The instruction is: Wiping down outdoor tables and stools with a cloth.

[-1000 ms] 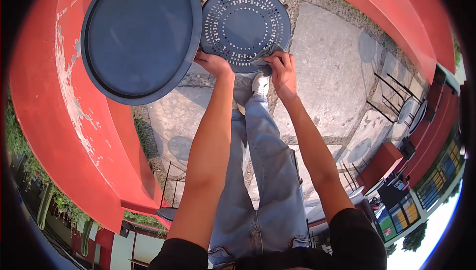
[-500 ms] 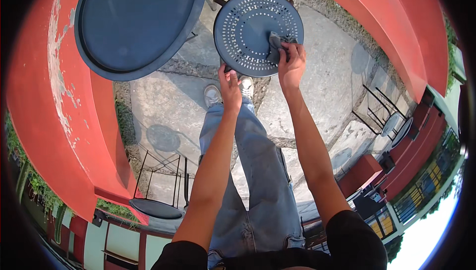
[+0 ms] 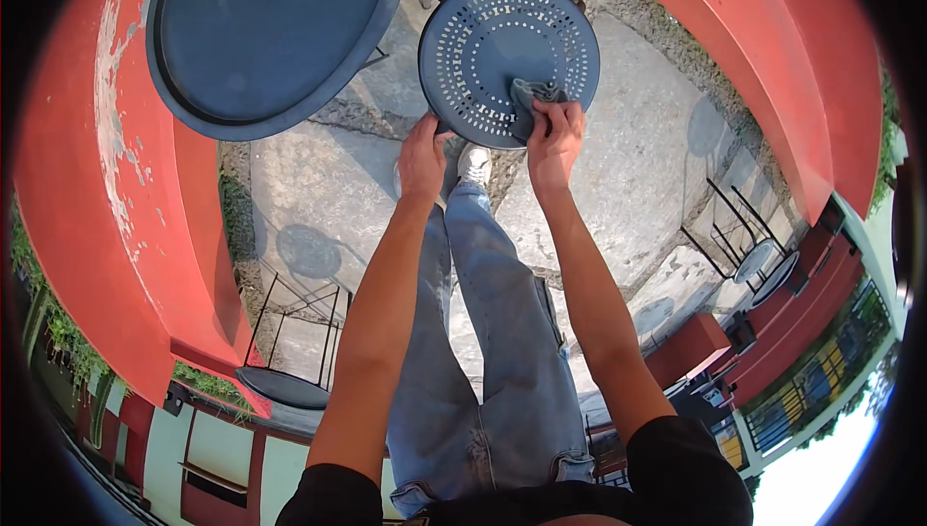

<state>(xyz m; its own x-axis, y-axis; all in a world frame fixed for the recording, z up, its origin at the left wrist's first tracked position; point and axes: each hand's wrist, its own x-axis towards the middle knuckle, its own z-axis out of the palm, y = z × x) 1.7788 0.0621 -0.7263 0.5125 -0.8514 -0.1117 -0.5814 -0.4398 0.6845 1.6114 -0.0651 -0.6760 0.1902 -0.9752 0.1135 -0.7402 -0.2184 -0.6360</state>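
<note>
A round, dark grey-blue metal seat point(image 3: 507, 48), pierced with rings of small holes, stands in front of me above the paving. My right hand point(image 3: 554, 145) is closed on a crumpled grey cloth point(image 3: 527, 101), which lies against the near right part of the seat. At the seat's near left edge, my left hand point(image 3: 422, 159) grips the frame by a dark bracket, its fingertips partly hidden. To the left is a larger round table top point(image 3: 280, 29) of the same dark colour, with a raised rim.
Red low walls curve along the left point(image 3: 106, 236) and right point(image 3: 734, 53). More metal chairs stand behind at lower left point(image 3: 285, 387) and lower right point(image 3: 755, 261). My shoes point(image 3: 474, 165) are on cracked stone paving point(image 3: 618, 207), just below the seat.
My right hand has drawn the cloth a little left and nearer across the seat. My left hand has shifted slightly left along the near edge. The view has moved slightly.
</note>
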